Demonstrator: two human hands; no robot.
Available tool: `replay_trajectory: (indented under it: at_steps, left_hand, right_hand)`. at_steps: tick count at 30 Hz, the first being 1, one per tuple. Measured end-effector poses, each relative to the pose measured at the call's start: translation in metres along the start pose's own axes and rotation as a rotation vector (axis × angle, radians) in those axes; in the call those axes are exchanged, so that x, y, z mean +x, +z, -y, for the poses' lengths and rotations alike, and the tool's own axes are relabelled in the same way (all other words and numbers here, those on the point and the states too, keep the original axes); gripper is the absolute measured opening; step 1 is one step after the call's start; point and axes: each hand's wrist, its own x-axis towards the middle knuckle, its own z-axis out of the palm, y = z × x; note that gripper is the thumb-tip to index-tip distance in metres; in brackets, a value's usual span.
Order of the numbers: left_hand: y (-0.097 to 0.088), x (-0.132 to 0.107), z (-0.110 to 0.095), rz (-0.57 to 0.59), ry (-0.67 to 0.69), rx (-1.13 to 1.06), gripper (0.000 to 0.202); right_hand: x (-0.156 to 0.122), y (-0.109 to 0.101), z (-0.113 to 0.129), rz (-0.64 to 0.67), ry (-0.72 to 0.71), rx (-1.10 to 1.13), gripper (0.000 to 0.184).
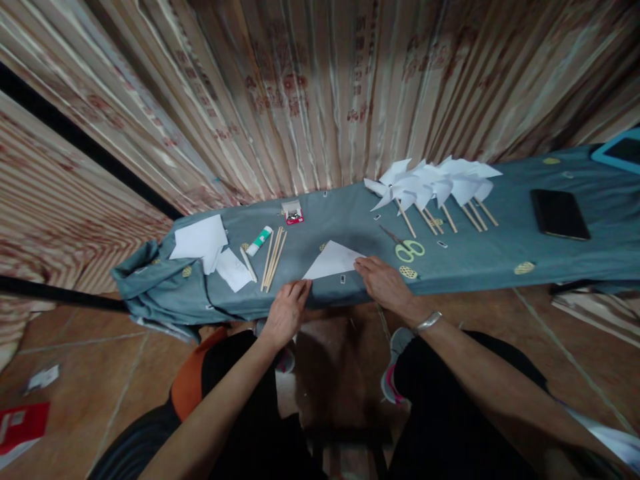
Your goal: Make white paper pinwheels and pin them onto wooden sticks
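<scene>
A white sheet of paper [334, 261], folded into a triangle, lies near the front edge of the cloth-covered table. My left hand [289, 308] pinches its left corner. At the opposite corner, my right hand [383, 280] has its fingers closed on the paper. Green-handled scissors [407, 247] rest just beyond my right hand. To the left of the paper are several wooden sticks [274, 261], a glue stick [261, 241] and a pen-like white stick [249, 263]. A small red box [293, 213] with shiny metal bits stands behind them.
White paper pinwheels [435, 183] on sticks lie in a row at the back right. Paper sheets [200, 240] are stacked at the left end. A black tablet-like object [560, 214] and a blue-edged device [620, 150] sit farther right. A curtain [310, 100] hangs behind the table.
</scene>
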Motion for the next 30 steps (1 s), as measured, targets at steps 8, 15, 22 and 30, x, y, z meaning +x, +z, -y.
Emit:
replay_trajectory:
  at_steps: [8, 15, 22, 30]
  left_hand:
    - [0.003, 0.000, -0.003, -0.064, 0.005, -0.005, 0.059]
    - [0.005, -0.004, -0.004, -0.181, -0.007, -0.165, 0.067]
    - [0.013, 0.000, -0.007, -0.301, -0.068, -0.227, 0.067]
    - [0.020, 0.007, -0.012, -0.306, -0.210, -0.411, 0.061]
  right_hand:
    - [-0.008, -0.011, -0.022, 0.005, 0.128, -0.033, 0.032]
    - [-0.003, -0.006, -0.037, -0.180, 0.284, 0.175, 0.035]
    - [0.022, 0.004, -0.034, -0.181, 0.331, 0.496, 0.023]
    - [0.048, 0.012, -0.034, -0.183, 0.384, 0.766, 0.011]
